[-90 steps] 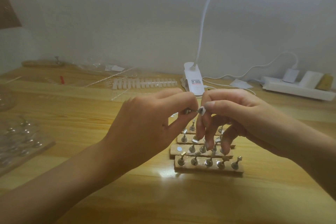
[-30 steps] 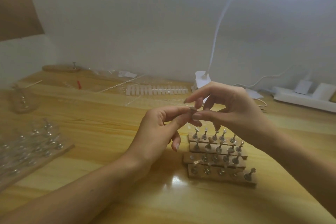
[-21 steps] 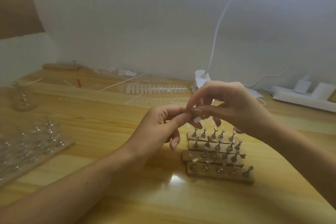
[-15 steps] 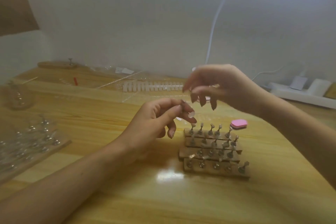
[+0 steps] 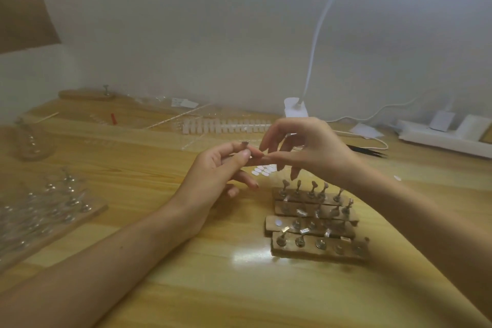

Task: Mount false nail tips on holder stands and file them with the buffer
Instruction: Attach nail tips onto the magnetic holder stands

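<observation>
- The step in hand looks like mounting, not filing. The left hand [image 5: 218, 170] pinches a single holder stand [image 5: 244, 144] between thumb and forefinger, and the stand's small metal head pokes up above the fingertips.
- The right hand [image 5: 308, 146] comes in from the right. Its thumb and forefinger reach to just below the stand's head, touching or nearly touching the left fingertips, while its other fingers are curled and fanned above.
- Whether the right hand pinches a nail tip or a sticky pad cannot be told, because the spot is small and blurred.
- The remaining stands sit in four rows of wooden bases [image 5: 314, 254] on the table [image 5: 186, 287], below the right wrist. A few of those stands seem to carry something pale, but most look bare.
- Small white oval pieces [image 5: 263, 171] lie on the table just beyond the hands, and a long row of nail tips [image 5: 226, 125] lies farther back towards the wall.
- No buffer is in view, so filing is probably some way off.
- The next move likely calls for a fine press, seating a tip squarely on the stand's head while the left pinch keeps the stand from twisting. The stand would then go back onto a base.
- Both hands are raised off the table. The left forearm enters from the lower left and the right from the lower right, crossing above the bases.
</observation>
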